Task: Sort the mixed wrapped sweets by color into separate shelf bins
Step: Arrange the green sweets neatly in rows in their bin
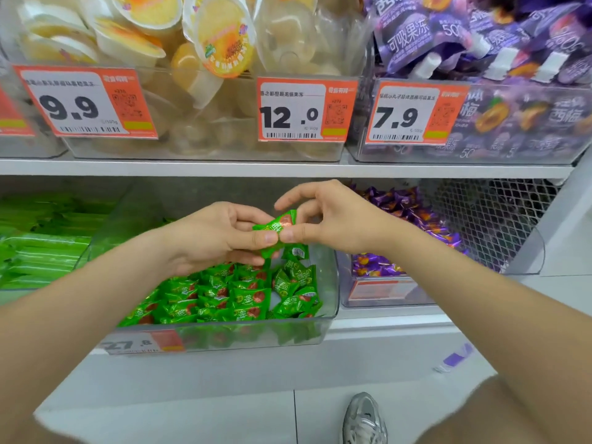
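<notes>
Green sweet (278,224) pinched between left hand (221,239), right hand (334,219).

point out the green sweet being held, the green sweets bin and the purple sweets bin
held green sweet (282,223): head view, middle of its wrapper
green sweets bin (256,334): head view, clear front wall
purple sweets bin (423,293): head view, clear front wall

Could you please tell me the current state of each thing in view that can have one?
Left hand, pinching the held green sweet.
Right hand, pinching the same sweet from the other side.
Held green sweet, wrapped, lifted above the green bin.
Green bin, partly filled with green sweets.
Purple bin, holding purple sweets.
Jelly cups, sealed, piled on the upper shelf.
</notes>
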